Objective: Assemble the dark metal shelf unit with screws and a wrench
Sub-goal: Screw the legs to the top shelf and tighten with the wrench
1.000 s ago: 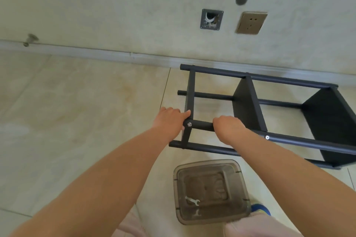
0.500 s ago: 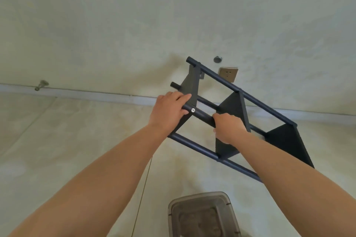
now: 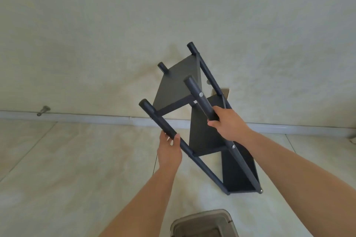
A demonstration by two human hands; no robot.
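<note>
Pale tiled floor (image 3: pixel 67 169); tilted shelf unit (image 3: pixel 204 132) bottom end resting on it; grey-brown plastic bin (image 3: pixel 204 224) nearby.

Left hand (image 3: pixel 169 152) and right hand (image 3: pixel 228 125) raised, fingers curled.

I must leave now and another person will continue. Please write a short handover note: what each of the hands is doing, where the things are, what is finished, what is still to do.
Left hand: grips the near-left post of the shelf unit.
Right hand: grips the near-right post.
Shelf unit: tilted, its top leaning toward the person, bottom corner near the tile floor; I cannot tell if it touches.
Done: three shelves sit between four posts; screw heads show on the right post.
Left: stand it upright, check each screw. No wrench is in view; a plastic box lies at the bottom edge.
</note>
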